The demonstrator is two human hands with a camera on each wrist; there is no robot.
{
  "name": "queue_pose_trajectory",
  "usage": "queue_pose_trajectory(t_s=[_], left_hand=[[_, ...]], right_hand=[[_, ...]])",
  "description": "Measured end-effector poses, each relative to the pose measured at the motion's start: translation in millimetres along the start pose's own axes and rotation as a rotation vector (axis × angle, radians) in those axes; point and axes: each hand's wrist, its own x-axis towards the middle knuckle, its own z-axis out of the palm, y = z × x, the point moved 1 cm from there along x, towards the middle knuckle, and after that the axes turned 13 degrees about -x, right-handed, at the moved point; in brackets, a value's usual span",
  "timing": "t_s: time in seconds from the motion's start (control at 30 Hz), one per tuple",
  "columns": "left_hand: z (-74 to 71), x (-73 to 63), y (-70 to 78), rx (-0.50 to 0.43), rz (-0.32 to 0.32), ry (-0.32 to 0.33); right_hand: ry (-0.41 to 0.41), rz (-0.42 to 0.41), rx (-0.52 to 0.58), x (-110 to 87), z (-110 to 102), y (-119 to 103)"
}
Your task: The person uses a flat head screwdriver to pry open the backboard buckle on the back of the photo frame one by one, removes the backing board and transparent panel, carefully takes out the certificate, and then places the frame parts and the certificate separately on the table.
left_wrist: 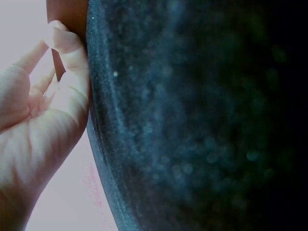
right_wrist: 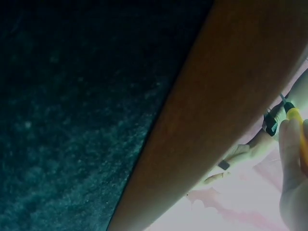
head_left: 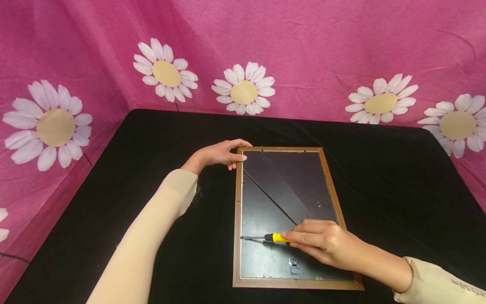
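A picture frame with a brown rim lies with its dark backing board facing up. My left hand grips its far left corner, thumb on top of the rim; the left wrist view shows those fingers at the brown edge. In my right hand is a screwdriver with a yellow and black handle. Its metal tip meets the inner edge of the left rim. A hanger sits on the board near the close edge, and another hanger near the right rim.
A black cloth covers the table under the frame. Behind and to the left hangs a pink curtain with white daisies. A dark diagonal strut line crosses the backing board. Small dark tabs show along the rim.
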Motion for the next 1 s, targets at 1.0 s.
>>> queue_pose_trajectory(t_s=[1.0], left_hand=[[3.3,-0.9,5.2,-0.007,0.007,0.046]], right_hand=[[0.008,-0.246,-0.333,9.3,12.6,-18.6]])
